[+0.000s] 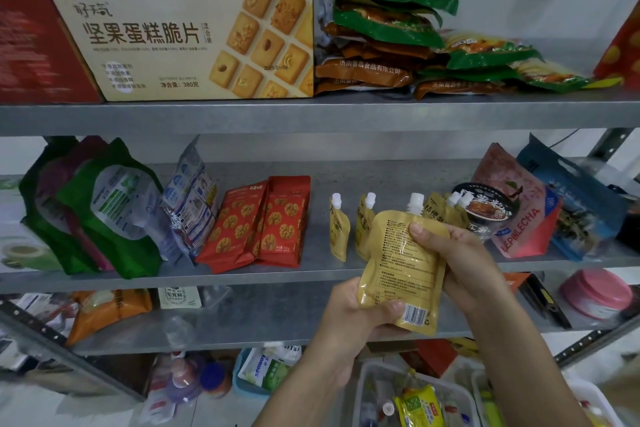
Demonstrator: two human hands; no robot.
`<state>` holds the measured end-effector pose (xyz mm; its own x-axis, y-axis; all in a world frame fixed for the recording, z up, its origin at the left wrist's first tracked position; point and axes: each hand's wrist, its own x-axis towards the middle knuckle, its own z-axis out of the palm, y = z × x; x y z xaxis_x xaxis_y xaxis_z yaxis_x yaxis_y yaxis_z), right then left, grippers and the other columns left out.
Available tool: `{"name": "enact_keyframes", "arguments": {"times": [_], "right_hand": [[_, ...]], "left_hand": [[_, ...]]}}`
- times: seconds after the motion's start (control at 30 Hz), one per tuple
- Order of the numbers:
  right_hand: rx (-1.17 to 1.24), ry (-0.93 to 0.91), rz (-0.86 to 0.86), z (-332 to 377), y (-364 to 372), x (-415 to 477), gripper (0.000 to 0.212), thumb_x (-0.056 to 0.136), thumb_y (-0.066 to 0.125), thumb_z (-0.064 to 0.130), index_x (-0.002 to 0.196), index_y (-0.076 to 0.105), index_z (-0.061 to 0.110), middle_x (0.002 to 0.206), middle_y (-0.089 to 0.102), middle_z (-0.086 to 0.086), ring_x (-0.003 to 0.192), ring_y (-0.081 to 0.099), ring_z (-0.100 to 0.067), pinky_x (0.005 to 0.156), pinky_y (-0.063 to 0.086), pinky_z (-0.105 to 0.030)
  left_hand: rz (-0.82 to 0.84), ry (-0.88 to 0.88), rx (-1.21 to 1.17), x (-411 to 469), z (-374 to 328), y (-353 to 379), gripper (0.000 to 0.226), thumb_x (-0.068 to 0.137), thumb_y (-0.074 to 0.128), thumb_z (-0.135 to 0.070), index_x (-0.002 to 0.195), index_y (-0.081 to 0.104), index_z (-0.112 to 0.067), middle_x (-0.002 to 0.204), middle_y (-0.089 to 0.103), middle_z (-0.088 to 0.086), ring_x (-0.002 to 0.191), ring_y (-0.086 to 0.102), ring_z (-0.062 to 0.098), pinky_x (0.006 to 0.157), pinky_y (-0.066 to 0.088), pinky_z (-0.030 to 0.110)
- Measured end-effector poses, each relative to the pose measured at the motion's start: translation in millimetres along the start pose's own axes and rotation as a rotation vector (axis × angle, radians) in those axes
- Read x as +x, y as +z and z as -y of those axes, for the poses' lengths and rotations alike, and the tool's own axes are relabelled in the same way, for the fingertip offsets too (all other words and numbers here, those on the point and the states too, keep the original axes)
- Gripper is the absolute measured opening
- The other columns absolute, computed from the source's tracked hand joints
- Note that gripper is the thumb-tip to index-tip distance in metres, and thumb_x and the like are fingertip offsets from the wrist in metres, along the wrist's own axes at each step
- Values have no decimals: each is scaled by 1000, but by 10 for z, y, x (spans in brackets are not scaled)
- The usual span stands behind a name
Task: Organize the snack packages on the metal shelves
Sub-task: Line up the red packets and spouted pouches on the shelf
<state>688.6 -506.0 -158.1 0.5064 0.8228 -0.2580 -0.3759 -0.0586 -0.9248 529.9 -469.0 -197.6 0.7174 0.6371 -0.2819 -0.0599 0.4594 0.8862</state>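
Yellow foil catches the eye first: a spouted pouch [403, 267] with a white cap is held upright in the air, just in front of the middle shelf [242, 276], its printed back and barcode turned toward the person. The left hand [356, 319] grasps the pouch's lower corner, thumb pressed across the face beside the barcode. The right hand [460, 263] holds the upper right edge, thumb lying on the print and fingers wrapped behind. On the grey metal shelf behind it stand more of the same small yellow pouches: one [339, 229] on its own, a second [367, 218] close beside it, and a few more [446, 208] bunched against a black noodle bowl [485, 208]. A pink bag [516, 204] and a blue bag [575, 194] lean to the right of the bowl. Toward the left, two red walnut-print packs [256, 222] lean together, then a clear-fronted bag [190, 198] and bulky green bags [104, 208]. On the top shelf a long biscuit box [194, 42] sits next to a leaning stack of green and brown packets [388, 17]. The shelf below holds an orange bag [107, 312] and a pink lidded tub [595, 291], and a clear bin [367, 385] of mixed packets sits under the forearms.
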Motion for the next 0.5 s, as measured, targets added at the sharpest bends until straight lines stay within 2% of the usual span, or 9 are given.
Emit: {"name": "enact_keyframes", "arguments": {"times": [0.1,0.2,0.33,0.4,0.47,0.5], "right_hand": [[-11,-5,68,40,-16,-42,43,76,67,19,112,64,-4,102,72,-20,92,71,-31,75,60,-38],[-33,39,206,99,-23,-119,37,79,64,21,112,64,2,103,72,-18,94,71,-30,70,60,-36],[-42,32,105,76,1,-118,36,76,65,9,110,63,-3,98,73,-18,86,72,-28,67,61,-36],[-21,-8,-13,35,13,-95,28,80,65,6,107,64,-1,97,73,-17,85,72,-28,67,60,-38],[2,-36,-120,-2,34,-84,16,87,62,4,102,66,3,96,74,-15,84,72,-26,68,58,-38],[28,-39,-158,-19,49,-82,14,89,60,4,101,66,4,94,74,-14,83,72,-25,69,56,-38]], "left_hand": [[24,9,5,6,-29,-14,24,86,64,7,108,66,-2,103,74,15,95,71,30,82,59,42],[66,-11,-31,0,-31,-15,25,85,64,6,109,65,-2,103,74,16,94,71,30,80,60,41],[6,5,-7,13,25,47,39,83,72,-3,118,59,-12,108,73,9,100,70,26,86,57,38],[-137,169,243,36,99,63,46,82,77,-18,117,50,-30,117,65,-8,107,64,13,85,53,22],[-281,418,664,8,135,65,58,80,74,-42,123,36,-43,132,40,-28,120,43,-7,89,40,10],[-299,518,824,7,169,68,67,78,69,-54,132,31,-42,138,30,-28,128,32,-10,95,35,9]]}}
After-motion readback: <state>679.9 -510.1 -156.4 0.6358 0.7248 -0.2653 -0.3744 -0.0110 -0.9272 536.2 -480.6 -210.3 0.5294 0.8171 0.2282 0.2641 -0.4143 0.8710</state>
